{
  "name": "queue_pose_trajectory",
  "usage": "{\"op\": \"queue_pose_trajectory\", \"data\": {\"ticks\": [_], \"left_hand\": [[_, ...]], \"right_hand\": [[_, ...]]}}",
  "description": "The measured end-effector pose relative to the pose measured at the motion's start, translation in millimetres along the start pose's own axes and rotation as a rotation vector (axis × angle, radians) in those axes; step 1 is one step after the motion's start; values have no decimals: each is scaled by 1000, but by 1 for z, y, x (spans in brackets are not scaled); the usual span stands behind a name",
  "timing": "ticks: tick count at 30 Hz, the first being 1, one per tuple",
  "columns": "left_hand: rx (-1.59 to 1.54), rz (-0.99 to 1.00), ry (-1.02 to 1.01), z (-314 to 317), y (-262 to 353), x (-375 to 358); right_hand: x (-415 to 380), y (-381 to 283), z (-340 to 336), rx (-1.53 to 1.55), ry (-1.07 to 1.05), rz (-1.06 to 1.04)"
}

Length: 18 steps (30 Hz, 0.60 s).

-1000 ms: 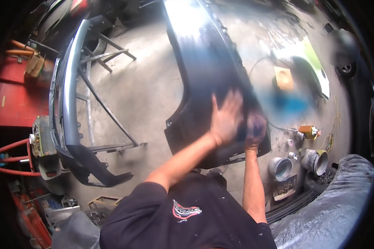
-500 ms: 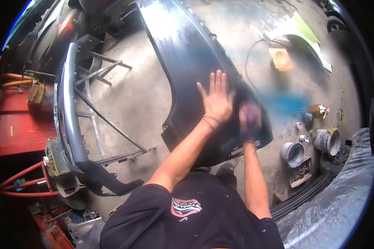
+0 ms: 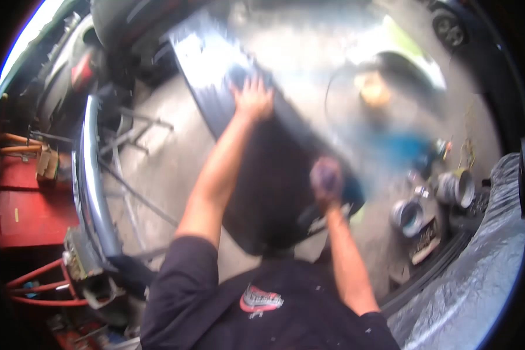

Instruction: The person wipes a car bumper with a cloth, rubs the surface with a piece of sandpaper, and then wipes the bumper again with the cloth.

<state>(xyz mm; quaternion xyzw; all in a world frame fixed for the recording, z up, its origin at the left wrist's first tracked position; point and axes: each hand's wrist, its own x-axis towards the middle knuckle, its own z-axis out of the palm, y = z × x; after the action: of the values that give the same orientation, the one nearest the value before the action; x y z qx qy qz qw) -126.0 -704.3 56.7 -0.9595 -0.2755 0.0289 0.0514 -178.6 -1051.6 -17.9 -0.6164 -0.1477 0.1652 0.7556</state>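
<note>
A glossy black car fender (image 3: 210, 105) stretches away from my body across the middle of the view, its far end bright with reflected light. My left hand (image 3: 254, 99) rests on its upper part, palm down with fingers spread. Nearer to me, my right hand (image 3: 328, 195) is at the fender's right lower side, wrapped round a purplish pad (image 3: 326, 176) that is smeared by motion.
A silver-and-black bumper (image 3: 93, 181) stands left beside a metal frame stand (image 3: 137, 131). A pale green fender (image 3: 411, 49) lies far right near yellow paper (image 3: 373, 89). Buckets (image 3: 407, 217) and plastic sheeting (image 3: 478, 262) are at right. A red cabinet (image 3: 32, 201) is at left.
My left hand has slid up and left along the fender toward its far end. My right hand has shifted slightly left with the purplish pad. The whole view has tilted.
</note>
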Motion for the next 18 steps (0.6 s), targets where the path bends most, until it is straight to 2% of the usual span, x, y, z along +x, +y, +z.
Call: {"op": "queue_pose_trajectory", "data": {"ticks": [2,3,5,7,9,12,13,14,15,17,18], "left_hand": [[-40,21,105,-1,21,-25],[17,46,71,4,32,-40],[-63,-8,-11,-37,78,-97],[-25,26,39,-25,106,-140],[-92,14,-10,-28,133,-178],[-169,39,71,-13,154,-218],[-209,6,-27,-32,158,-218],[-223,-24,-65,-38,159,-212],[-243,-58,-104,-38,162,-207],[-223,-92,-72,-14,161,-190],[-207,-133,-63,-4,162,-186]], "right_hand": [[4,-9,-6,47,-59,12],[8,6,-10,188,-93,-23],[8,-3,-19,-91,-109,-243],[15,18,-30,-41,-182,-205],[22,29,-44,-25,-236,-205],[25,17,-69,-8,-471,-2],[25,10,-78,69,-528,66],[24,3,-92,-70,-564,52],[19,-7,-107,-61,-623,86],[4,-3,-139,3,-676,193],[-8,-9,-161,79,-668,340]]}}
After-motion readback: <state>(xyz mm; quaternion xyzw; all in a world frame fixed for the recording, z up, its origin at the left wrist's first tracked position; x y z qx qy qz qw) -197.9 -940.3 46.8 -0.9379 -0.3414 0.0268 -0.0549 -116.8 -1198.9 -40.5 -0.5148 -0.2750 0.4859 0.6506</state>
